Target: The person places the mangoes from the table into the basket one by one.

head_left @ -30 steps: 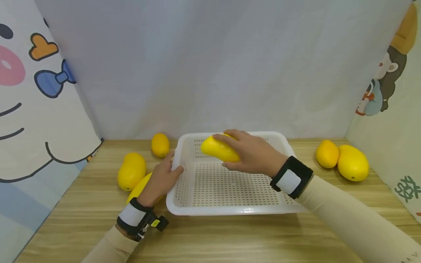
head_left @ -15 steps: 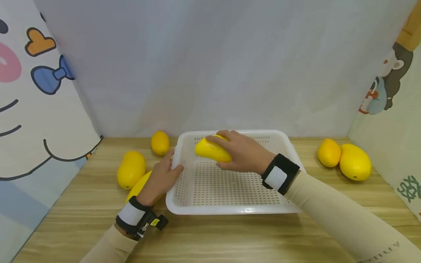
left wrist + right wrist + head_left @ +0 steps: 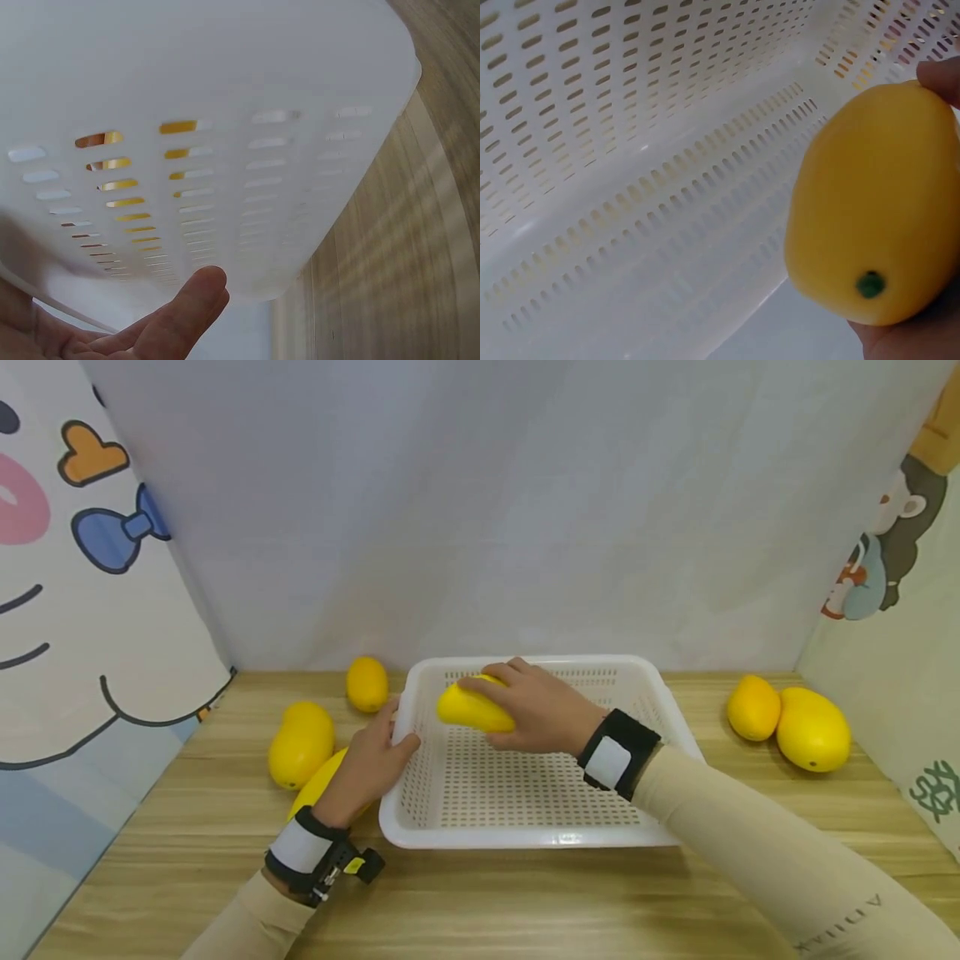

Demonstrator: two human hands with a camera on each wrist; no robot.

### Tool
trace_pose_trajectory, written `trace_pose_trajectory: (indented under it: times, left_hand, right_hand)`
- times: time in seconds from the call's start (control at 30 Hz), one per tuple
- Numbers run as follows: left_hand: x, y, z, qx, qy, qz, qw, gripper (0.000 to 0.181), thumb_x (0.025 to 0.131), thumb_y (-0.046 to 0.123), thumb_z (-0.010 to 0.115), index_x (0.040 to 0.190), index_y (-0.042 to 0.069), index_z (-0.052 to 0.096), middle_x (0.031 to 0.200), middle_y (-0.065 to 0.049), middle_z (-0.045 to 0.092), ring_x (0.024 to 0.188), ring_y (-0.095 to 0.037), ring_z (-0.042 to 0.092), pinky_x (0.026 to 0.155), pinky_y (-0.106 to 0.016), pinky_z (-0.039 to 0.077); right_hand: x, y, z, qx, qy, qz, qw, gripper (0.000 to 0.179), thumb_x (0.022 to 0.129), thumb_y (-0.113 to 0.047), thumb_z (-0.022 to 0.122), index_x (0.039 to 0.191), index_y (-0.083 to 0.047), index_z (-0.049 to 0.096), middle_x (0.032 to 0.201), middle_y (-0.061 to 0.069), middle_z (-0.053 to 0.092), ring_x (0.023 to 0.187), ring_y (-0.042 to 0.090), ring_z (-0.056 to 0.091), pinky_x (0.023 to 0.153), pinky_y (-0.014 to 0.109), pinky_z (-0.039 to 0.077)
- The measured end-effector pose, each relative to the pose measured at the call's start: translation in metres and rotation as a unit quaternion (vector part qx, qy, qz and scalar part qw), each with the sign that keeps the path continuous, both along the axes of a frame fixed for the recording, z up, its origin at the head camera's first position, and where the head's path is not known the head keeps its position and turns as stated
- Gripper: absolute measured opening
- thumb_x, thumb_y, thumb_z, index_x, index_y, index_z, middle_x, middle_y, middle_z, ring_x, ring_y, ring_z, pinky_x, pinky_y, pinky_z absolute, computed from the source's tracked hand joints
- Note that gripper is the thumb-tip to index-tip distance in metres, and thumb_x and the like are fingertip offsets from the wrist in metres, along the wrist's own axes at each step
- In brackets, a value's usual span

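Gripping a smooth yellow fruit, the right hand is closed about it, fingers over the top and thumb on the near side. Fruit and hand lie within the outline of the white basket, toward its left rear; whether the fruit touches the basket's floor cannot be told. In the right wrist view a green stem spot marks one end of the fruit, with the basket's slotted wall behind. The left hand holds the basket by its left rim, thumb over the edge and the other fingers outside; the left wrist view shows part of this hand beside the slotted outer wall.

Left of the basket are three further yellow fruits: a small one near its rear left corner, a bulging one farther out, and a long one partly hidden by the left hand. Well to the right of the basket, a small orange-yellow fruit touches a large yellow fruit. All five rest on the wood-grained table that extends in front of the basket. Behind the basket hangs a pale grey cloth; a cartoon-printed panel stands beyond its left side. Both wrists wear black bands above pale sleeves.
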State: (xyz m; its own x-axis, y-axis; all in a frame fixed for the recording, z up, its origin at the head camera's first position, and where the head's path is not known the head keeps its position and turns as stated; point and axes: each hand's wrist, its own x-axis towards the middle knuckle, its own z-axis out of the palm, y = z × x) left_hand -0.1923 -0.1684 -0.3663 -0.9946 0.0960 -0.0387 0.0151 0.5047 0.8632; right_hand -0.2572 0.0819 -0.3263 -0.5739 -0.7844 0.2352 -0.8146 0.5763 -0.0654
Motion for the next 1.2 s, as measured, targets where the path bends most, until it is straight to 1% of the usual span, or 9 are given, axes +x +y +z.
trace_pose_trajectory:
  times: [0.1, 0.23, 0.47, 0.7, 1.0, 1.2]
  left_hand:
    - [0.0, -0.001, 0.0, 0.0, 0.005, -0.003, 1.0, 0.064, 0.102, 0.017, 0.05, 0.159, 0.011, 0.022, 0.123, -0.026, 0.064, 0.079, -0.026, 0.074, 0.059, -0.039, 0.062]
    - [0.0, -0.002, 0.0, -0.007, 0.011, -0.004, 0.9999, 0.062, 0.102, 0.017, 0.051, 0.158, 0.012, 0.024, 0.12, -0.025, 0.065, 0.078, -0.026, 0.073, 0.059, -0.038, 0.062]
    - [0.0, -0.003, -0.001, -0.011, 0.007, -0.003, 0.9999, 0.063, 0.102, 0.019, 0.05, 0.158, 0.012, 0.023, 0.115, -0.024, 0.067, 0.076, -0.025, 0.073, 0.059, -0.038, 0.061]
    - [-0.001, -0.004, -0.002, -0.007, 0.007, -0.008, 0.9999, 0.062, 0.103, 0.019, 0.05, 0.158, 0.014, 0.023, 0.118, -0.025, 0.066, 0.078, -0.026, 0.073, 0.06, -0.038, 0.062]
    - [0.001, -0.006, 0.0, -0.004, 0.009, -0.009, 0.9999, 0.06, 0.103, 0.019, 0.05, 0.157, 0.014, 0.025, 0.116, -0.023, 0.067, 0.076, -0.024, 0.073, 0.059, -0.038, 0.062]
    - [0.002, -0.004, 0.0, -0.013, 0.018, -0.012, 0.9997, 0.06, 0.102, 0.018, 0.05, 0.157, 0.011, 0.026, 0.114, -0.023, 0.067, 0.077, -0.024, 0.073, 0.06, -0.037, 0.062]
  right_hand:
    - [-0.001, -0.004, -0.001, 0.006, 0.0, 0.006, 1.0, 0.069, 0.087, -0.034, 0.073, 0.15, -0.019, 0.048, 0.14, 0.011, 0.056, 0.114, 0.027, 0.055, 0.093, 0.04, 0.05]
    - [-0.004, -0.009, -0.003, 0.024, 0.001, -0.001, 0.9997, 0.071, 0.088, -0.036, 0.073, 0.152, -0.02, 0.046, 0.141, 0.01, 0.055, 0.115, 0.026, 0.055, 0.097, 0.041, 0.049]
    - [-0.006, -0.018, -0.007, 0.046, -0.029, -0.013, 0.9984, 0.074, 0.087, -0.037, 0.074, 0.153, -0.021, 0.044, 0.141, 0.01, 0.054, 0.119, 0.026, 0.055, 0.101, 0.042, 0.048]
    - [-0.01, -0.021, -0.011, 0.059, -0.031, -0.013, 0.9977, 0.075, 0.087, -0.036, 0.076, 0.154, -0.021, 0.044, 0.142, 0.011, 0.053, 0.122, 0.027, 0.055, 0.106, 0.042, 0.046]
    - [-0.012, -0.027, -0.015, 0.068, -0.056, -0.026, 0.9957, 0.075, 0.087, -0.035, 0.077, 0.153, -0.022, 0.045, 0.142, 0.012, 0.053, 0.124, 0.028, 0.055, 0.107, 0.043, 0.046]
    - [-0.014, -0.027, -0.019, 0.074, -0.067, -0.033, 0.9944, 0.074, 0.088, -0.035, 0.077, 0.153, -0.022, 0.045, 0.143, 0.013, 0.053, 0.122, 0.028, 0.057, 0.104, 0.043, 0.048]
